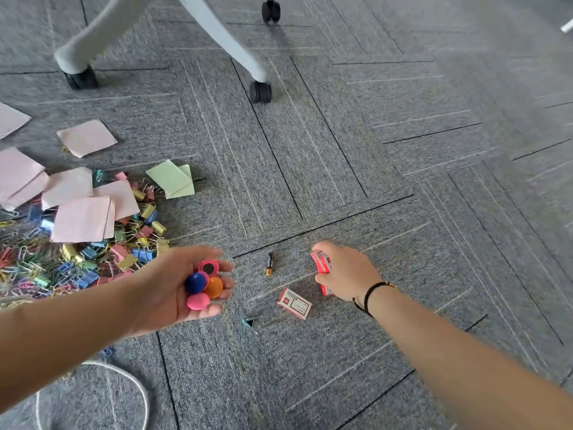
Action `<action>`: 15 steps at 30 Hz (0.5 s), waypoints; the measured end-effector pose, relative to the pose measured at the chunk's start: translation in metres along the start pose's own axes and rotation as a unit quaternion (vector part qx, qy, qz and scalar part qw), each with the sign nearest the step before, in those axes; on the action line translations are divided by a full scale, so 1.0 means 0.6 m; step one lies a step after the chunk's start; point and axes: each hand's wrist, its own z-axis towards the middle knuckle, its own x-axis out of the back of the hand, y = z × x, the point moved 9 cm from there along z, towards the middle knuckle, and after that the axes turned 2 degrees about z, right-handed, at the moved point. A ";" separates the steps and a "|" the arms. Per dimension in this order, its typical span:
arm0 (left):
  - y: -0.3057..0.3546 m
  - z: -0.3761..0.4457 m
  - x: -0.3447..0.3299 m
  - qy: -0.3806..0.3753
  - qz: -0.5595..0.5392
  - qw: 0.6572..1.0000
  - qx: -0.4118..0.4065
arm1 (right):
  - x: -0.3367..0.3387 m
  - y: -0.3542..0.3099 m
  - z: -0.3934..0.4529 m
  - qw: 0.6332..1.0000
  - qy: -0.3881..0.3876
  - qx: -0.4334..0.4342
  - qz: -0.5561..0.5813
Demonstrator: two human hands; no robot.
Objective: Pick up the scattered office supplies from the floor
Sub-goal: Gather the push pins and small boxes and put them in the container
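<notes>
My left hand (173, 287) is palm up and cupped around several round magnets (205, 283): two pink, one blue, one orange. My right hand (347, 274) is lower right of centre, fingers closed on red staple boxes (322, 265) just above the carpet. Another red and white staple box (294, 303) lies flat on the carpet below that hand. A small battery (270, 263) lies between my hands. A teal binder clip (250, 322) sits below the battery.
A heap of coloured binder clips and paper clips (93, 252) with pink sticky notes (82, 218) and green notes (173, 179) fills the left. An office chair base (217, 35) with castors stands at the top. A white cord (136, 386) loops at the bottom left.
</notes>
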 end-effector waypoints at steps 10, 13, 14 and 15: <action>-0.004 0.004 0.000 0.005 0.010 1.000 0.001 | 0.004 0.016 -0.018 0.997 0.047 -0.040 -0.055; -0.003 0.002 0.000 0.004 0.009 1.000 0.001 | -0.002 0.020 -0.018 0.997 0.023 -0.060 -0.042; -0.002 0.001 -0.001 0.003 0.009 1.000 0.001 | -0.003 0.021 -0.017 0.997 0.018 -0.064 -0.038; -0.002 0.001 -0.002 0.001 0.009 1.000 0.001 | -0.003 0.021 -0.018 0.997 0.017 -0.065 -0.039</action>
